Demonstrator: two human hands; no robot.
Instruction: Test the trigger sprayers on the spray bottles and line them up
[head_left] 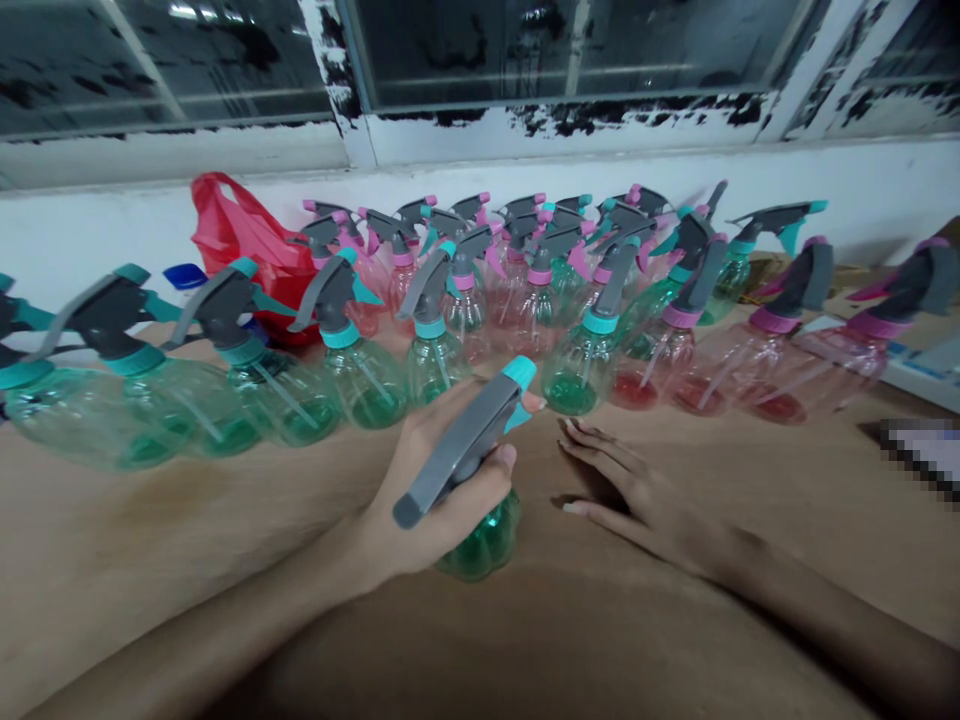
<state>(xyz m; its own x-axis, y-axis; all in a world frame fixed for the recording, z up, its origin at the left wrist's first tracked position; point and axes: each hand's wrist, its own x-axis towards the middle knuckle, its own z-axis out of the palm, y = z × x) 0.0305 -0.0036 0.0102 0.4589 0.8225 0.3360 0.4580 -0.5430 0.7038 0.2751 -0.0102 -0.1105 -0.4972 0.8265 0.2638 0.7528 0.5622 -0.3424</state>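
My left hand (442,480) is wrapped round the neck of a green spray bottle (487,540) with a grey trigger head and a teal nozzle. The nozzle points away from me and to the right; the hand hides the bottle's collar. To the right, my right hand (630,490) rests on the wooden table (585,630) with its fingers apart and nothing in it. Just beyond its fingertips stands another green spray bottle (574,375), and a pink spray bottle (637,375) stands beside that one.
A row of green spray bottles (367,385) stretches off to the left, with more pink and green ones behind. A red plastic bag (247,235) sits at the back left near a blue cap (184,276). At the right edge lies a pixelated flat object (926,450). Windows line the wall.
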